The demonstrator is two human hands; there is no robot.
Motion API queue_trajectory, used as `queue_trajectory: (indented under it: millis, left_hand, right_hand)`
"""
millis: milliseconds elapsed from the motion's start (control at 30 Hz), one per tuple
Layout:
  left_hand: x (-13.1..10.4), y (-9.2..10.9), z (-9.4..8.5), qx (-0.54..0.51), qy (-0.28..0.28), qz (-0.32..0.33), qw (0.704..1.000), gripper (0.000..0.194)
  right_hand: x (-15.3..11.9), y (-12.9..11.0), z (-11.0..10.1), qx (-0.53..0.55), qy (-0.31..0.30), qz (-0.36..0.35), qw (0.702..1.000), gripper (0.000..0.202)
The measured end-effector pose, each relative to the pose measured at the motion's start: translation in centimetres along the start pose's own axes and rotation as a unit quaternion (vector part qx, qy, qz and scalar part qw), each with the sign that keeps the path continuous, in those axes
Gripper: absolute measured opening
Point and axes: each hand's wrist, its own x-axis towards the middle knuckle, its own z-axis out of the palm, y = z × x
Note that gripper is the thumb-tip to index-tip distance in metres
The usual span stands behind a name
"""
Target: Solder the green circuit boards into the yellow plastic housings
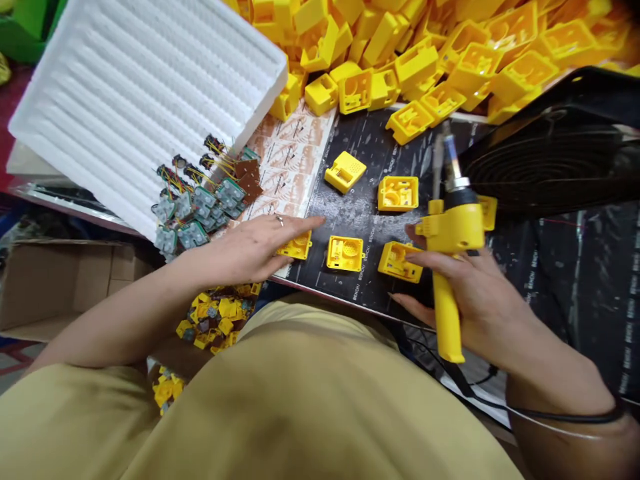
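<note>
My right hand [480, 293] is wrapped around a yellow soldering gun [447, 287] with its metal tip pointing away from me. Fingers of that same hand reach to an open yellow plastic case [400, 262] beside the gun. On the left, my left hand [250, 250] has its index finger and thumb around another yellow case [299, 247], which it partly hides. Between the hands lies a yellow case [345, 253], open side up, with a round speaker grille. Farther back are an open case [398, 193] and one lying grille side up [345, 171].
Many yellow cases [370, 40] are heaped along the back. At left, green circuit boards with wires [200, 207] lie by a white foam tray [150, 73]. A black round-grilled device [545, 153] stands at right. A cardboard box [55, 287] sits at lower left; a cable [555, 417] crosses my right forearm.
</note>
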Motion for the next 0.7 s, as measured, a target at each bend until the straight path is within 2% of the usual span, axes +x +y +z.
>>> queue_trajectory:
  millis: [100, 200, 267, 333, 367, 500, 567, 633, 700]
  left_hand:
    - [0.7, 0.5, 1.5, -0.011, 0.024, 0.039, 0.999, 0.061]
    - [1.5, 1.2, 3.7, 0.004, 0.105, 0.028, 0.994, 0.073]
    - [2.1, 1.8, 4.8, 0.014, 0.130, 0.013, 0.991, 0.068]
    - [2.6, 2.0, 5.2, 0.017, 0.122, 0.007, 0.992, 0.058]
    - [2.8, 2.1, 5.2, 0.014, 0.115, 0.006, 0.993, 0.055]
    - [3.5, 2.4, 4.8, 0.014, 0.087, -0.001, 0.996, 0.055]
    - [3.8, 2.8, 4.7, 0.026, 0.074, -0.009, 0.997, 0.054]
    - [4.0, 2.9, 4.0, 0.042, 0.075, -0.014, 0.996, 0.059]
    - [3.9, 2.1, 2.3, 0.076, 0.099, -0.038, 0.991, 0.060]
  right_hand:
    - [0.4, -0.4, 0.4, -0.073, 0.035, -0.025, 0.996, 0.033]
    - [0.7, -1.4, 0.4, -0.173, 0.089, -0.002, 0.981, 0.052]
    - [0.7, -1.6, 0.2, -0.185, 0.089, -0.002, 0.979, 0.061]
    - [0.7, -1.1, 0.2, -0.171, 0.075, -0.016, 0.982, 0.056]
    - [0.7, -0.7, 0.4, -0.156, 0.055, -0.012, 0.986, 0.055]
    - [1.3, 1.0, 2.2, -0.049, 0.067, -0.095, 0.992, 0.036]
    - [1.3, 1.3, 3.1, -0.030, 0.073, -0.106, 0.991, 0.030]
    - [0.8, 1.4, 3.5, -0.025, 0.074, -0.088, 0.993, 0.036]
    - [0.2, 1.4, 3.5, 0.009, 0.082, -0.030, 0.996, 0.050]
